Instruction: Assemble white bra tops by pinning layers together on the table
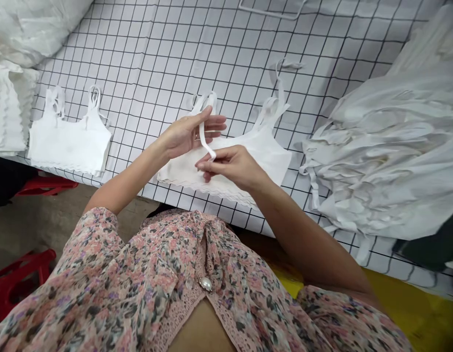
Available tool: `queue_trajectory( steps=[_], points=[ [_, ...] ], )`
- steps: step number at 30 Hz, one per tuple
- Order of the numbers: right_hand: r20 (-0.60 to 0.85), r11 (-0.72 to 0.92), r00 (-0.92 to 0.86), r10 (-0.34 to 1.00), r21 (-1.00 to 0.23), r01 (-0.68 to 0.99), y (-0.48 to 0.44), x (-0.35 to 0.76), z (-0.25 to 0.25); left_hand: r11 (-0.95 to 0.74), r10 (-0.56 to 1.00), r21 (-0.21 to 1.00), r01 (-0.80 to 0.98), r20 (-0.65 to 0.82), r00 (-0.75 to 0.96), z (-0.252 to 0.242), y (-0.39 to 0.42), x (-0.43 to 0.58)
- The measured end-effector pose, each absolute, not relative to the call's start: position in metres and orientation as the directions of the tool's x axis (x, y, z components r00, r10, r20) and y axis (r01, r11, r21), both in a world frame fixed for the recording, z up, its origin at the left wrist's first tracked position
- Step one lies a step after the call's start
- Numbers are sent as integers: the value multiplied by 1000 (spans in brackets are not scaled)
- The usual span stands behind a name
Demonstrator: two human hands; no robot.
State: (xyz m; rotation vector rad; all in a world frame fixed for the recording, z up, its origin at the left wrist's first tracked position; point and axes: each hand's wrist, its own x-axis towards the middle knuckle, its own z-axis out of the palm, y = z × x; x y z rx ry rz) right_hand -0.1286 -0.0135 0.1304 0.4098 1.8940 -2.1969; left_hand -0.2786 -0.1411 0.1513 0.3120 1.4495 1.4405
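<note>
A white camisole-style crop top (233, 168) with thin shoulder straps and a scalloped hem lies flat on the checked tablecloth in front of me. Over its left part, my left hand (193, 129) has its fingers stretched out, with a narrow white strap (203, 134) running across between thumb and fingers. My right hand (231, 166) pinches the lower end of that strap between thumb and forefinger, just above the fabric. The top's other strap (279, 90) extends loosely up and to the right on the cloth.
Another white top (70, 142) lies flat to the left, beside a stack of white garments (10, 107) under a white bundle (35, 24). A large heap of white garments (391, 156) fills the right side. Red stools (21, 278) stand below the table's left edge.
</note>
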Motion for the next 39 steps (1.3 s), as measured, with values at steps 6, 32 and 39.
queue_trajectory(
  steps=[6,32,39],
  points=[
    [-313,-301,-930,194,-921,247,5,-147,140,274,739,703,-657,-591,-324,145,-176,-258],
    [197,450,-937,288,-892,-49,33,-156,125,487,707,726,486,-2,-707,120,-186,-261],
    [163,440,-954,252,-897,-37,25,-153,110,558,694,669,491,-52,-718,108,-191,-257]
  ],
)
